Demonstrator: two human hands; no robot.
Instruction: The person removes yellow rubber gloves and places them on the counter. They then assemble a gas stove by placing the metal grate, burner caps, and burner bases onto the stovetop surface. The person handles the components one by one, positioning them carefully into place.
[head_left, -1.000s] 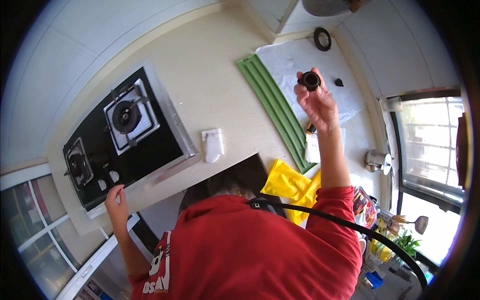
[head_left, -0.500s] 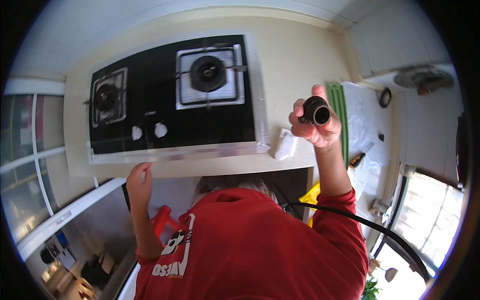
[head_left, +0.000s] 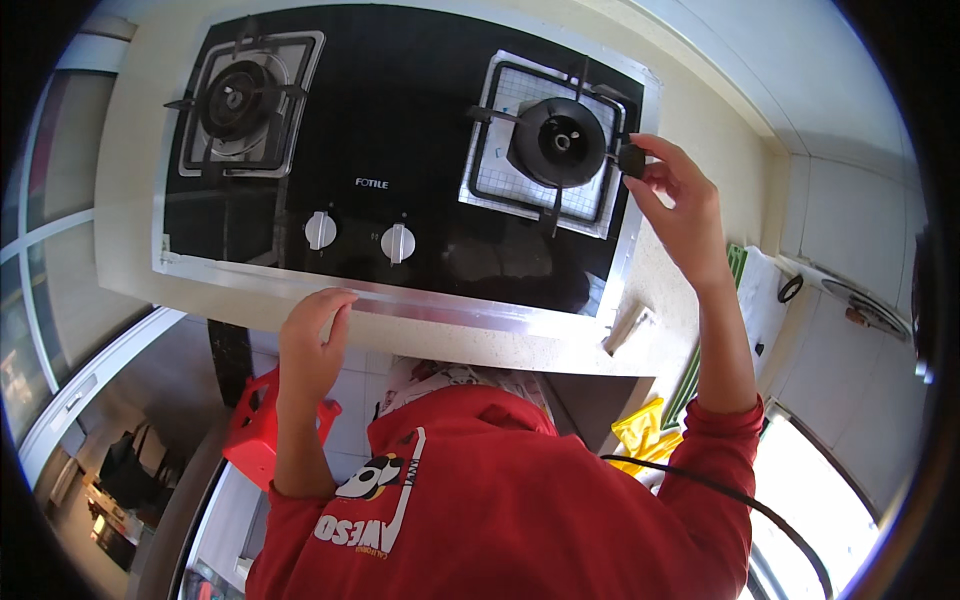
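Observation:
My right hand (head_left: 686,200) pinches a small dark burner part (head_left: 631,161) between thumb and fingers, at the right side of the right burner (head_left: 562,142). The part appears close to the pan support's right arm; whether they touch I cannot tell. This burner sits inside a square tray (head_left: 496,175) with a light gridded lining. My left hand (head_left: 316,335) holds nothing, its fingers loosely bent and apart from the thumb, at the front edge of the black glass gas hob (head_left: 420,150). Two silver knobs (head_left: 320,230) lie forward of that hand.
The left burner (head_left: 238,100) has its own pan support. A small pale block (head_left: 628,330) lies on the counter (head_left: 500,345) by the hob's front right corner. Below are a red stool (head_left: 255,430) and a yellow bag (head_left: 645,435). A black cable (head_left: 725,488) crosses my right sleeve.
My right hand has moved from above the counter at the right to the right burner, carrying the dark part. The view has shifted; my left hand stays near the hob's front edge.

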